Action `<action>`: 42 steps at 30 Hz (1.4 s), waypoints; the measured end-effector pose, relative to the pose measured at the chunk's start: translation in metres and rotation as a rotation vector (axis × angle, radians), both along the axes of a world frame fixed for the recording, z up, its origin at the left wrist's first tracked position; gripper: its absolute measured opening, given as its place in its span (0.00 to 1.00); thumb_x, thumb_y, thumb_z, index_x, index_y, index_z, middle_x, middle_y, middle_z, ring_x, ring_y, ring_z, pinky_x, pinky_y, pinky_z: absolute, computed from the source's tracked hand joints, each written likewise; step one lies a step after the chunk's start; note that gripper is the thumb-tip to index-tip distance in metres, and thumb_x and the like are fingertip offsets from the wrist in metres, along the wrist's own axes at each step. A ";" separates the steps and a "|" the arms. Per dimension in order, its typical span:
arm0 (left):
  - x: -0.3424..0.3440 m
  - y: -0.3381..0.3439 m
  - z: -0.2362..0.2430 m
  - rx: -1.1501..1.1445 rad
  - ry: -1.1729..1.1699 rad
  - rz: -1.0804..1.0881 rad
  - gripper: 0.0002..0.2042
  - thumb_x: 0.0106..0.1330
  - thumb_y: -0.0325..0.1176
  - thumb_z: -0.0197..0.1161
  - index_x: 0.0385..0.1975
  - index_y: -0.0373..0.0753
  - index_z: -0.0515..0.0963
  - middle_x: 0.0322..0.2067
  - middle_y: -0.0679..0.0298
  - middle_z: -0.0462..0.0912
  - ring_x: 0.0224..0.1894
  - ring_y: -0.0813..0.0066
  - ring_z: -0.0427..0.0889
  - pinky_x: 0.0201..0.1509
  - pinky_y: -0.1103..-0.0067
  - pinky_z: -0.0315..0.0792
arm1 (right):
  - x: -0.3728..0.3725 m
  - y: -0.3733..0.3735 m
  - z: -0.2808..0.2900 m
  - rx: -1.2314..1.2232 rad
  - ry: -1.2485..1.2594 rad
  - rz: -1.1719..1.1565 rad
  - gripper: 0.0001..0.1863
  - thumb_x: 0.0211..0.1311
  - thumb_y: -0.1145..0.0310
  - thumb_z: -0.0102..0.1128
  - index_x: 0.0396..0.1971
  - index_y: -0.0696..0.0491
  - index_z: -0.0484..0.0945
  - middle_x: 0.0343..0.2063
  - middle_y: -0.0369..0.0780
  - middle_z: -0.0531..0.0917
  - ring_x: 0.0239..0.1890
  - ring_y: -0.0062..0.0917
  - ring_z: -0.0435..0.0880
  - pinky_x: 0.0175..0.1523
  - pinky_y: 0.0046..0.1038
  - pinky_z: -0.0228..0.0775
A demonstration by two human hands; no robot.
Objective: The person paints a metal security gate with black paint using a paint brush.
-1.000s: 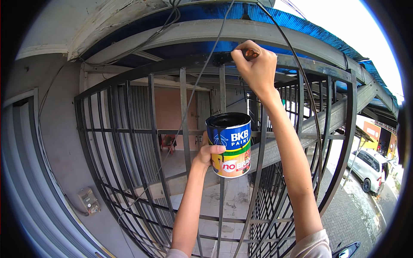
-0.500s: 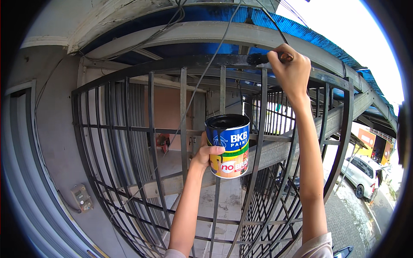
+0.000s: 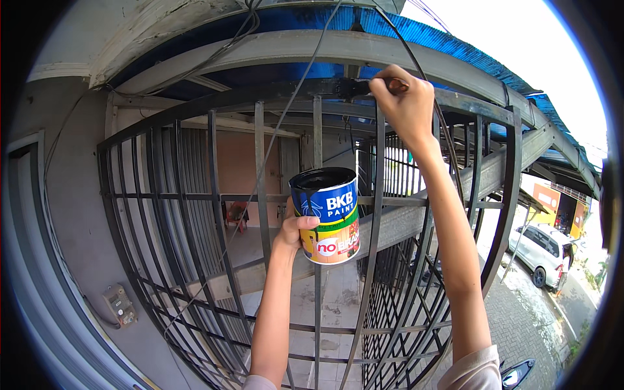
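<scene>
We held 1 brush (image 3: 396, 85) against the top rail (image 3: 260, 91), bristles (image 3: 351, 88) pointing L, long axis approx. horiz.; our R hand (image 3: 408, 107) gripped its handle. Below, our L hand (image 3: 294, 231) gripped 1 paint can (image 3: 328, 218), mouth up, near-vert. Beyond stood 1 white van (image 3: 538, 250).

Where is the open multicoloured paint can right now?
In the head view, the open, cylindrical, multicoloured paint can is near the centre, held by the bare left hand, left of the right forearm and before the black metal grille.
</scene>
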State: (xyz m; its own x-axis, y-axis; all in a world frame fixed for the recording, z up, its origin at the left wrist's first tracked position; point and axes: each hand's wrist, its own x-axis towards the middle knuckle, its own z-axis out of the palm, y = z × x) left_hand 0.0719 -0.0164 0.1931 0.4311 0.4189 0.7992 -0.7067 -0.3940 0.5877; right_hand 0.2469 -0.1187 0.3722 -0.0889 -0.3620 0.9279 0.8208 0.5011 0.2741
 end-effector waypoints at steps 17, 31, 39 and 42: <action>-0.002 0.015 -0.008 -0.055 0.014 -0.038 0.32 0.36 0.35 0.66 0.46 0.32 0.69 0.37 0.55 0.78 0.37 0.68 0.79 0.42 0.76 0.75 | -0.036 0.012 0.009 0.123 -0.139 0.062 0.08 0.44 0.68 0.58 0.15 0.56 0.72 0.13 0.43 0.76 0.18 0.38 0.77 0.24 0.32 0.69; 0.001 0.001 0.000 0.017 0.031 0.015 0.31 0.36 0.36 0.66 0.46 0.32 0.70 0.36 0.55 0.79 0.36 0.68 0.79 0.41 0.76 0.75 | -0.018 0.007 -0.017 0.085 -0.196 -0.387 0.09 0.47 0.68 0.60 0.20 0.54 0.69 0.13 0.39 0.73 0.16 0.33 0.77 0.22 0.31 0.69; 0.001 0.015 -0.009 -0.060 -0.002 -0.076 0.32 0.36 0.35 0.66 0.47 0.32 0.69 0.37 0.55 0.79 0.37 0.68 0.79 0.42 0.76 0.75 | 0.011 -0.003 -0.017 0.149 0.018 -0.063 0.04 0.45 0.71 0.58 0.18 0.55 0.76 0.11 0.39 0.74 0.14 0.24 0.74 0.22 0.22 0.64; -0.003 0.005 -0.004 0.007 0.034 -0.017 0.32 0.35 0.36 0.66 0.46 0.32 0.69 0.37 0.56 0.79 0.37 0.68 0.79 0.41 0.76 0.75 | 0.021 -0.016 -0.020 0.150 0.038 -0.251 0.05 0.48 0.70 0.57 0.20 0.56 0.76 0.14 0.41 0.76 0.15 0.28 0.77 0.24 0.24 0.67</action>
